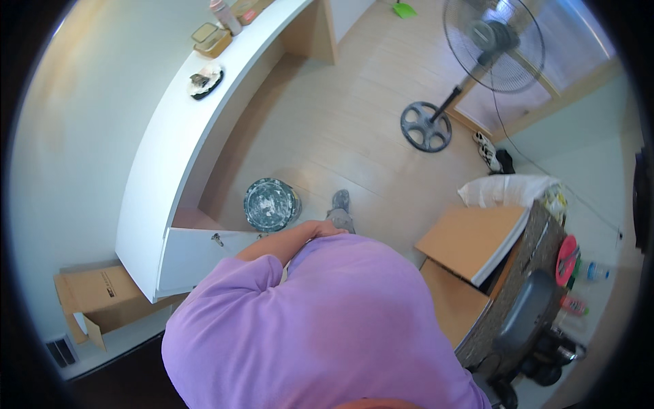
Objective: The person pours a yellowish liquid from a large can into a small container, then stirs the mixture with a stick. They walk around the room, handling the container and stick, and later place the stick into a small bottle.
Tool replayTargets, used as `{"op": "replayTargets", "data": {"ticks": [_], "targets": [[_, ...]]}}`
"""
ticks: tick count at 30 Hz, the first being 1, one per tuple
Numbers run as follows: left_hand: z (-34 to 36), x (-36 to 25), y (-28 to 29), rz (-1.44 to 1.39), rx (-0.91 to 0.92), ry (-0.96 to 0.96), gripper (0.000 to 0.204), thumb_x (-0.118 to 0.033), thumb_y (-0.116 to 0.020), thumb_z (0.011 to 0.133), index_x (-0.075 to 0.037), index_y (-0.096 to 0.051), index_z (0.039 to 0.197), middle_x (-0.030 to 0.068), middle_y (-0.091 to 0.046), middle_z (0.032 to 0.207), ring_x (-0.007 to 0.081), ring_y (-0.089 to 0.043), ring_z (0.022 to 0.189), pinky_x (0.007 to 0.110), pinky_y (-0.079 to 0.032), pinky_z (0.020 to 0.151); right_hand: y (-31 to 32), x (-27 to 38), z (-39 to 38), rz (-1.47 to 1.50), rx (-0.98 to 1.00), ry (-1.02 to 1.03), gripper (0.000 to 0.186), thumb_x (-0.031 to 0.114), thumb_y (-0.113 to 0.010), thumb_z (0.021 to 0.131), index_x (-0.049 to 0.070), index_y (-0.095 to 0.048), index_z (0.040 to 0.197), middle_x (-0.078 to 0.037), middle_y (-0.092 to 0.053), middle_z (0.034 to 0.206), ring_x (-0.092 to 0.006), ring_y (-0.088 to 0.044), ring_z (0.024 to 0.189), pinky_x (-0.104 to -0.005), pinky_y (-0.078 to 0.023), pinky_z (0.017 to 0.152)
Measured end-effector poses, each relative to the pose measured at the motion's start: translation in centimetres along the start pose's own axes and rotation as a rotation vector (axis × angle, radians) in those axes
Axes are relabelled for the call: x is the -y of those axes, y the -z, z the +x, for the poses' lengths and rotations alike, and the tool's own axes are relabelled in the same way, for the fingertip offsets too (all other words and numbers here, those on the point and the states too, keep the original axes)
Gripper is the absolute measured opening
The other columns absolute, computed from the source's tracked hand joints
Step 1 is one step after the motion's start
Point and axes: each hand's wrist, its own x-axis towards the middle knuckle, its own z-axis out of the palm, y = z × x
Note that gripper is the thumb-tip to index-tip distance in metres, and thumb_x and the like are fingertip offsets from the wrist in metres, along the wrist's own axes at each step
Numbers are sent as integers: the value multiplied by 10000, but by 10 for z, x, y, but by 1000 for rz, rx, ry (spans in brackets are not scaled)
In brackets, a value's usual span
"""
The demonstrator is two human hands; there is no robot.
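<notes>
My left hand (327, 229) rests low against the front of my body, at the hem of my purple shirt (334, 300). Its fingers are mostly hidden by the shirt and grey trousers, so their closure and anything in them cannot be made out. My right hand is out of sight. Nearest the left hand stands a dark green bucket (270, 204) smeared with white, on the floor just ahead and left. One grey shoe (341, 200) shows beyond the hand. Beside my left forearm is a white cabinet door (197, 258) with keys (216, 239) in its lock.
A curved white counter (163, 150) runs along the left, with food containers (211, 39) and a bottle (225, 17) on top. A cardboard box (112, 300) lies behind it. Ahead right stands a pedestal fan (427, 127). Tan cabinet panels (473, 235) lean close at right.
</notes>
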Motion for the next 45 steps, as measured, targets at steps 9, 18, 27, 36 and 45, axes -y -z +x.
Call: {"op": "replayTargets", "data": {"ticks": [9,18,27,36,45], "targets": [[-38,-23,175,121,119,80,697,-586,-602,1012,56,-739,1245,233,-756,1203,372,-727,1060,467,-569,937,-12,241,34,-141,119,99,672,550,-593,1057,42,-584,1497,-143,-662,1416,-244,-616,1270,-392,-497,1062],[-50,-43,297,-588,-188,-26,636,-522,-631,1039,-90,-586,1504,127,-688,1330,259,-699,1069,390,-584,859,-21,417,245,134,225,63,655,523,-627,1069,57,-586,1528,-156,-692,1374,-234,-652,1230,-338,-497,1064],[6,-66,431,-756,-541,-39,585,-417,-655,1048,-39,-599,1491,166,-706,1285,220,-693,1042,370,-571,865,36,476,479,-628,32,72,682,576,-653,1000,-28,-712,1310,-257,-741,1239,-326,-738,1118,-449,-548,1025],[58,-129,625,-834,-838,-40,514,-367,-666,1046,-24,-648,1428,98,-755,1060,161,-674,896,320,-550,823,58,643,610,-727,26,163,506,464,-650,985,-6,-778,1122,-165,-750,851,-313,-728,774,-457,-591,769],[182,-236,824,-474,-564,-290,529,-358,-675,1042,-10,-631,1438,209,-737,1298,289,-724,1180,396,-563,1000,40,833,703,-479,-168,241,576,478,-674,962,33,-742,1321,-238,-736,1303,-399,-672,1279,-454,-507,1116]]}}
